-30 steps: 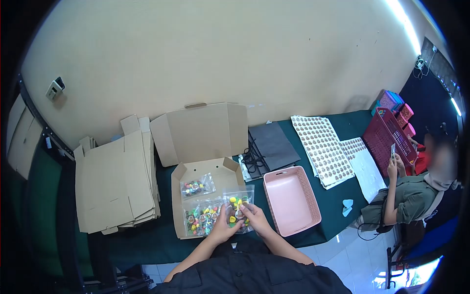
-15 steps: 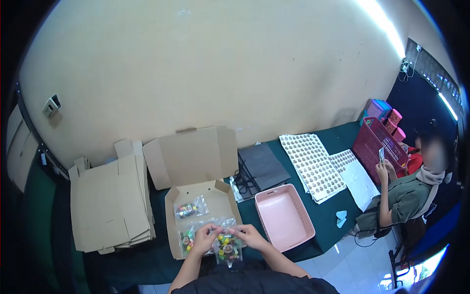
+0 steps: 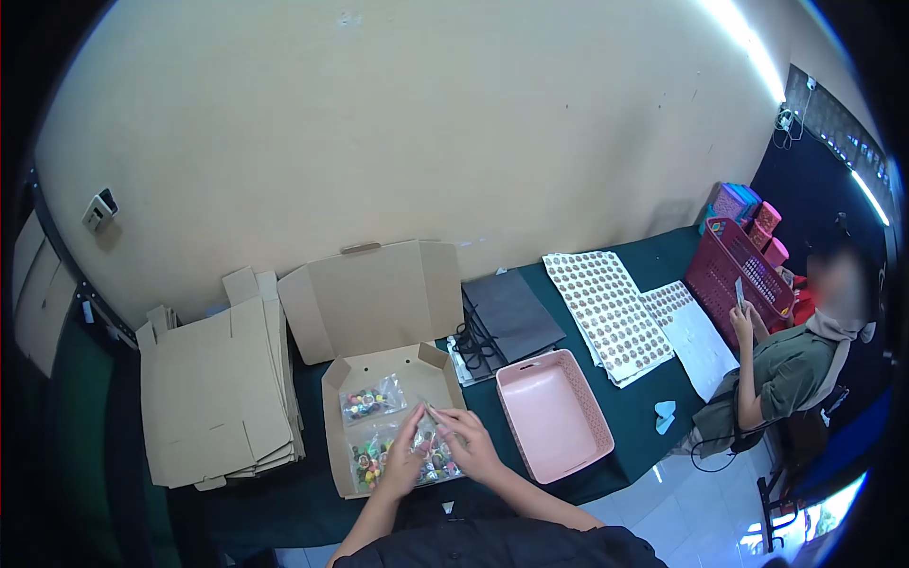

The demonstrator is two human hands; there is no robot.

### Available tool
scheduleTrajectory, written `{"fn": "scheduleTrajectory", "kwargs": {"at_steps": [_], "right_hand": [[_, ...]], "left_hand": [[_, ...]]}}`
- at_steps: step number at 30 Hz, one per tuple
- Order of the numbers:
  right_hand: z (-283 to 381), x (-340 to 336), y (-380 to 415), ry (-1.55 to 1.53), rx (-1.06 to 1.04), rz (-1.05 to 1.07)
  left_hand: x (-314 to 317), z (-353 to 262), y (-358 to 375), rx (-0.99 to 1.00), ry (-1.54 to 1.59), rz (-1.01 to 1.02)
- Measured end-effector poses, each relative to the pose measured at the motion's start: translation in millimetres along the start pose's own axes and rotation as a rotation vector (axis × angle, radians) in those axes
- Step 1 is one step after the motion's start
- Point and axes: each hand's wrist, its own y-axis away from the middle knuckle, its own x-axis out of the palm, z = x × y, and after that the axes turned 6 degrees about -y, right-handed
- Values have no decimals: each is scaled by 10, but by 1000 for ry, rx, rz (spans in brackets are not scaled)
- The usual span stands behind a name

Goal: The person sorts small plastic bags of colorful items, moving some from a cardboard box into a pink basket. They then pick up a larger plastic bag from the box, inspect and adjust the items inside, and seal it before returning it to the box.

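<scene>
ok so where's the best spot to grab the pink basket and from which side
Probably the near short rim of the pink basket, taken from above on the wearer's side. It sits upright, open and looks empty, so a rim is free to pinch. The right hand, now on a clear bag of coloured pieces with the left hand, is closest to that edge.

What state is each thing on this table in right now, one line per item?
Cardboard box: open, lid up, bead bags inside.
Clear bag: held by both hands over the box.
Left hand: gripping the clear bag.
Right hand: pinching the bag's top edge.
Pink basket: upright, nothing visible inside.
Flat cartons: unfolded, stacked.
Sticker sheets: lying flat.
Red basket: tilted.
</scene>
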Motion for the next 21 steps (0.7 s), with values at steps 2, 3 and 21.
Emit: {"fn": "scheduleTrajectory", "kwargs": {"at_steps": [2,3,21], "right_hand": [[33,100,12,-5,-60,-12],[41,62,17,11,-26,31],[-292,5,-77,-674,487,-6]], "left_hand": [[116,-67,11,32,7,13],[159,-27,0,39,109,-46],[239,167,-25,-92,103,-204]]}}
